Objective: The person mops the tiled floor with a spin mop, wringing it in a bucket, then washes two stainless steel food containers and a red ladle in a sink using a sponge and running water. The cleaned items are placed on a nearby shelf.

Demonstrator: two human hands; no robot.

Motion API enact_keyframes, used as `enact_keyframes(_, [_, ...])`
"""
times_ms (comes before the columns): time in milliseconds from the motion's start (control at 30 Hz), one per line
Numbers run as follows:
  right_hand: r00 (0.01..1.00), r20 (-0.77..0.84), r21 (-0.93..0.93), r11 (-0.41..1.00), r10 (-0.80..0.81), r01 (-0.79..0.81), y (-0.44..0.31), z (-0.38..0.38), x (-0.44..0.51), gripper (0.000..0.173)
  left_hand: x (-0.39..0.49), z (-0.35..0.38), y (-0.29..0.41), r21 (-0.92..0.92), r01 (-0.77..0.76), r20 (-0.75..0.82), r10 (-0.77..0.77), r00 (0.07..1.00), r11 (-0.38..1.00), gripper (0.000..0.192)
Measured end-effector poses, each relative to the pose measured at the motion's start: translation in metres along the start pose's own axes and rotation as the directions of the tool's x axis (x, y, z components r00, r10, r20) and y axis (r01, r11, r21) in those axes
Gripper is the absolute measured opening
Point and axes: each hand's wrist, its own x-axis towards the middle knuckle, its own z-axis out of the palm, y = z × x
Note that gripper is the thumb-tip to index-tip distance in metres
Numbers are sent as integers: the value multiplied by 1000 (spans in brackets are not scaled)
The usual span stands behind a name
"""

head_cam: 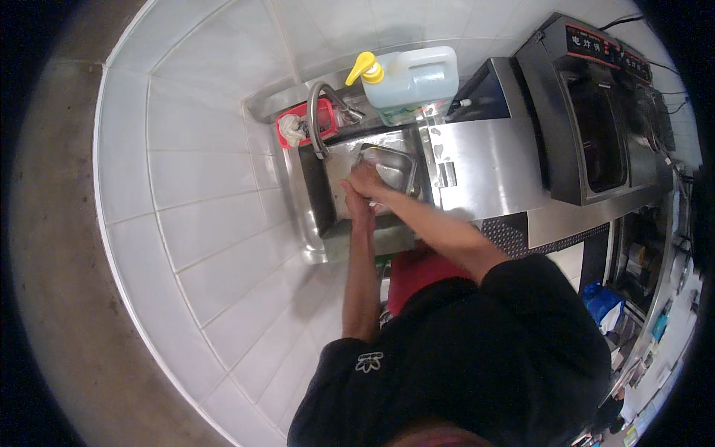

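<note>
Over a stainless steel sink (310,218), my two hands meet, touching each other. My right hand (367,177) is bent with its knuckles up and lies just beyond my left hand (359,208). Something small and white shows beside the left fingers, too small to name. Whether either palm holds anything is hidden. Below and to the right of the hands, a rectangular tray (410,162) with rounded corners rests in the basin. The gooseneck faucet (313,120) arches at the back left of the basin, its spout pointing away from my hands.
A red plastic basket (282,139) with a whitish cloth (291,129) sits behind the faucet. Beside it stands a large jug of bluish liquid (416,84) with a yellow pump (362,68). Right lie a steel counter (491,167) and an electric fryer (558,112). A tiled wall (206,179) borders the left.
</note>
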Motion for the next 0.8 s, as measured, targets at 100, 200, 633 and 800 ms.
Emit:
enact_keyframes(100, [982, -168, 83, 994, 82, -69, -14, 3, -3, 51, 7, 3, 1, -159, -72, 122, 92, 988, 985, 74])
enact_keyframes(200, [993, -7, 66, 991, 118, -118, -28, 0, -25, 50, 9, -10, 20, -330, 23, 179, 39, 983, 944, 61])
enact_keyframes(633, [873, 268, -446, 750, -408, 488, 35, -90, -71, 34, 14, -46, 34, 331, -45, -140, 96, 985, 942, 44])
enact_keyframes(800, [992, 70, -450, 884, -107, 127, 39, -96, -37, 37, 11, -41, 37, -15, 99, -196, -100, 975, 995, 52])
